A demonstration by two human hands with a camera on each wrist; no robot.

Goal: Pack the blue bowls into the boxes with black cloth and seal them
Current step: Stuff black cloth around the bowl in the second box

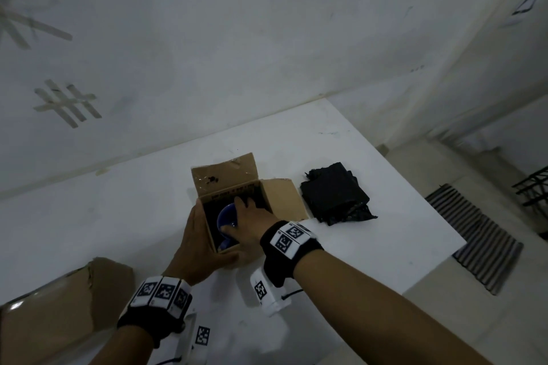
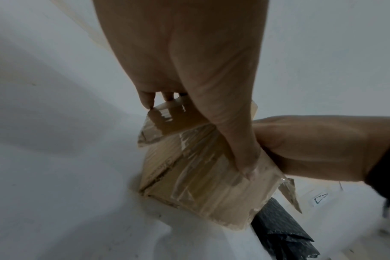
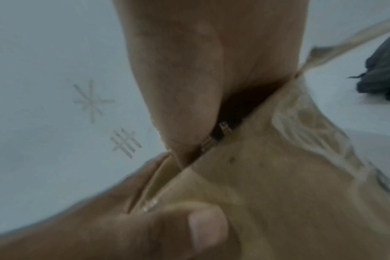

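A small open cardboard box stands on the white table, dark inside. A blue bowl sits tilted in it. My right hand reaches into the box and grips the bowl, thumb on its near rim. My left hand clasps the box's left wall, its thumb across the front. In the left wrist view my left thumb presses the taped box. The right wrist view is blurred; it shows the box wall. Folded black cloth lies right of the box.
A larger cardboard box sits at the near left. The table ends just right of the black cloth, and a striped mat lies on the floor beyond. A white wall with tape marks rises behind the table.
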